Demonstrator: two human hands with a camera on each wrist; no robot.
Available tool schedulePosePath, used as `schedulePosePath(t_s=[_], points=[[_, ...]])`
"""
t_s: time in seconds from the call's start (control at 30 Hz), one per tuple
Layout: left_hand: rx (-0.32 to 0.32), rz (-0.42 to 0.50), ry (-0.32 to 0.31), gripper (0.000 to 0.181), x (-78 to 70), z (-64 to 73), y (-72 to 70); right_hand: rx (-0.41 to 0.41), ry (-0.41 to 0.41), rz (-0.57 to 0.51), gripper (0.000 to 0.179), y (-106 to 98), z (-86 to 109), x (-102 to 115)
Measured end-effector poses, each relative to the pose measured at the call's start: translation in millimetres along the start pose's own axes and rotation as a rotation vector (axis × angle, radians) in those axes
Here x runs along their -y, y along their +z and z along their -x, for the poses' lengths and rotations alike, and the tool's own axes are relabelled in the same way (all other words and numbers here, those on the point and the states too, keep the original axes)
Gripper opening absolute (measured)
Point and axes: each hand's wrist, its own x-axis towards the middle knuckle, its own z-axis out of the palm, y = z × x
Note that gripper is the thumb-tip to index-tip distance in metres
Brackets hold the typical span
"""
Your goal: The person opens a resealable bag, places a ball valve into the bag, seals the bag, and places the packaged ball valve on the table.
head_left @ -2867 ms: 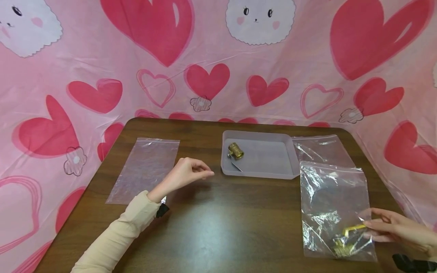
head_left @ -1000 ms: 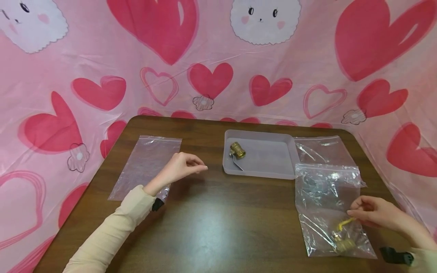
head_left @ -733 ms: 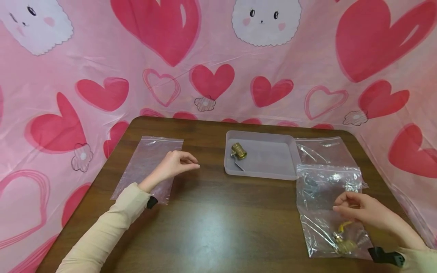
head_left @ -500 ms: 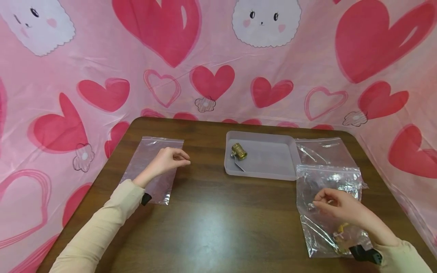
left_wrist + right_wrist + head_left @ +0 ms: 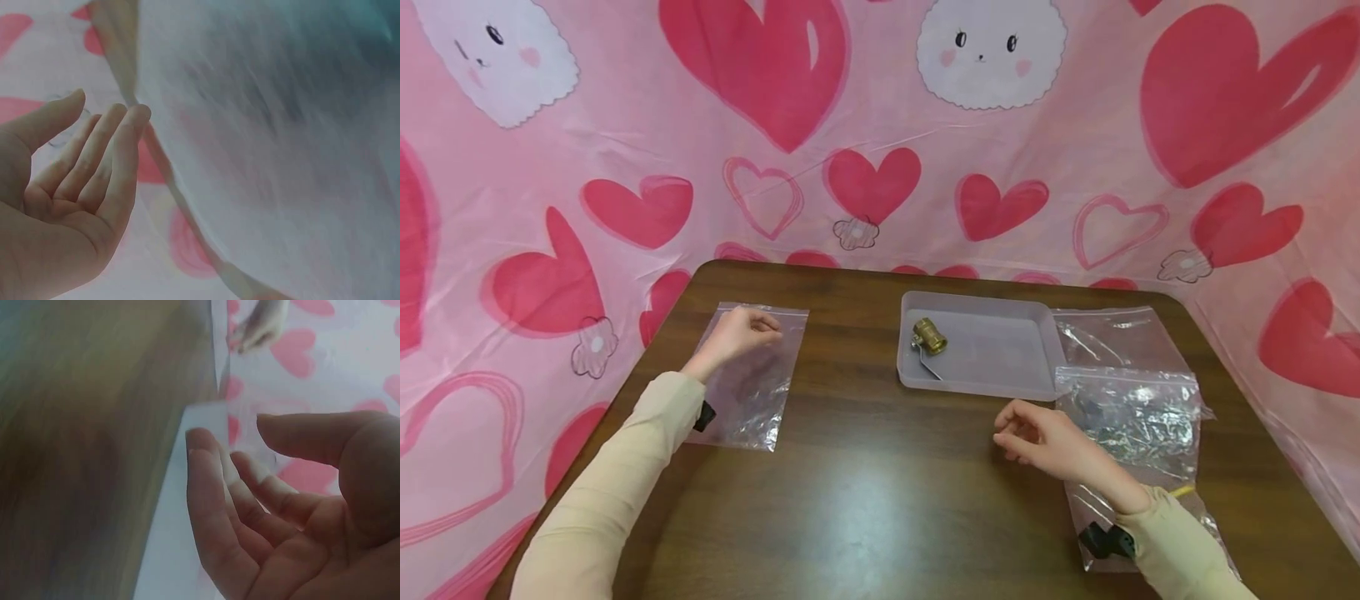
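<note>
My left hand (image 5: 741, 335) hovers over a flat zip bag (image 5: 748, 392) at the table's left, holding nothing. Its fingers are loosely bent, thumb apart, in the left wrist view. My right hand (image 5: 1048, 437) is in the air in front of a shallow translucent tray (image 5: 992, 390), also with nothing between thumb and fingers (image 5: 209, 487). A brass ball valve (image 5: 930, 335) with a bent metal lever lies in the tray's left end. Right of the hand is another zip bag (image 5: 1138, 417); my forearm hides most of its contents, and a yellow lever end (image 5: 1183, 491) shows.
One more zip bag (image 5: 1120, 333) lies behind, partly under the front right bag and close beside the tray. The brown wooden table (image 5: 850, 500) has a pink heart-print cloth (image 5: 865, 83) hung around its back and sides.
My right hand has let go of the bagged yellow-levered valve and moved left across the bag to the front of the tray. My left hand has moved left over its bag.
</note>
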Motion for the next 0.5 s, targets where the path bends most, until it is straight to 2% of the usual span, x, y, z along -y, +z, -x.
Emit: schedulePosePath(t_s=[0.2,0.5], points=[[-0.038,-0.001,-0.048,0.024,20.4,-5.2,-11.7,0.031,-0.081,0.012,0.016,22,-24.9,12],[-0.114,-0.033,-0.129,0.031,39.7,-7.9,-26.9,0.139,-0.077,-0.094,0.023,57,-56.7,31]])
